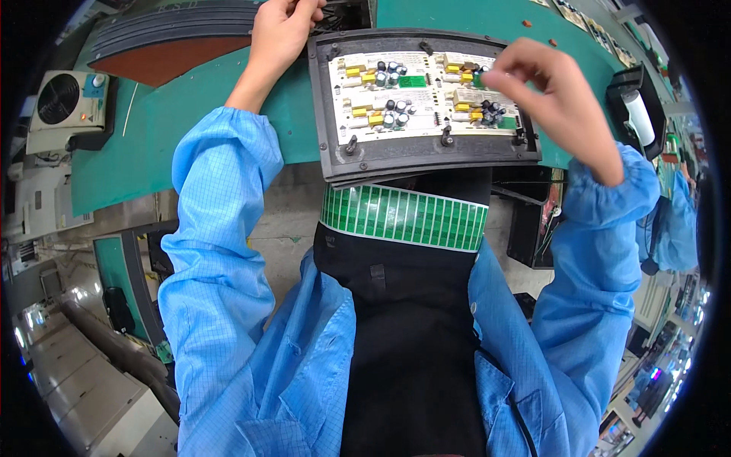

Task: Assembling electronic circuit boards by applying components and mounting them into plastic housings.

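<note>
A white circuit board panel [384,131] with several yellow, black and green parts sits in a black frame fixture [396,161] in front of me. Over the panel's right side is my right hand [560,84], its fingers curled in toward the thumb. Whether anything small is in that pinch I cannot make out. My left hand [280,36] is beyond the fixture's far left corner, beside a dark bin [346,17] of black parts. Its fingers are closed, and what they hold, if anything, is hidden. A sheet of green labels [403,217] lies across my lap.
The fixture rests on a green-topped bench [293,141]. To the left stand a beige fan unit [65,107] and dark stacked trays [179,38]. A black holder with a white roll [638,118] is at the right. Small reddish pieces [527,23] lie at the back.
</note>
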The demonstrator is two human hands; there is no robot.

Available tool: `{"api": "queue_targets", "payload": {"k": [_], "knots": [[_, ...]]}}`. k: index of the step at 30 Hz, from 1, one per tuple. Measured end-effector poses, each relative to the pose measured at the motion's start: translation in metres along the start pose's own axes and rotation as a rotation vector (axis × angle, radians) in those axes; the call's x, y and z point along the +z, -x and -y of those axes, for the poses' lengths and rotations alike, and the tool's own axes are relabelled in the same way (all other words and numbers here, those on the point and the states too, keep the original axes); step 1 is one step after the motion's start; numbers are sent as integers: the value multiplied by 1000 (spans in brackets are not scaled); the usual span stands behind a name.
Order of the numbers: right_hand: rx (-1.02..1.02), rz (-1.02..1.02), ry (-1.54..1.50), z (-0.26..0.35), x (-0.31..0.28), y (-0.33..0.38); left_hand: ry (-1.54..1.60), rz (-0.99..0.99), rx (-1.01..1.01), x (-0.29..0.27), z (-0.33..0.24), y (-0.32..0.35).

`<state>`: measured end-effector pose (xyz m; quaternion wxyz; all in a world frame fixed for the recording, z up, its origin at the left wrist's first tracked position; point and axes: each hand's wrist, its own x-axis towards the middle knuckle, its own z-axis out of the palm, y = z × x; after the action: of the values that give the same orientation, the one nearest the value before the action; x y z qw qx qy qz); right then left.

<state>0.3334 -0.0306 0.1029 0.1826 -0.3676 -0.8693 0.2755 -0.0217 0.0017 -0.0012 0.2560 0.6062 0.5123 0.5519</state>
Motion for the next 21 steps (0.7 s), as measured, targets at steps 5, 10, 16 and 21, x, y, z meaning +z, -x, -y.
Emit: {"api": "queue_targets", "payload": {"k": [5,10,16,21], "knots": [[-94,78,31,27,44,-7,3,-12,-34,2,-2,1],[-131,102,94,26,58,-15,-11,-6,-11,3,-4,2],[-127,109,117,29,58,-17,-44,-13,-8,3,-8,3],[-95,146,129,32,55,-20,-55,-16,21,3,-10,4]]}}
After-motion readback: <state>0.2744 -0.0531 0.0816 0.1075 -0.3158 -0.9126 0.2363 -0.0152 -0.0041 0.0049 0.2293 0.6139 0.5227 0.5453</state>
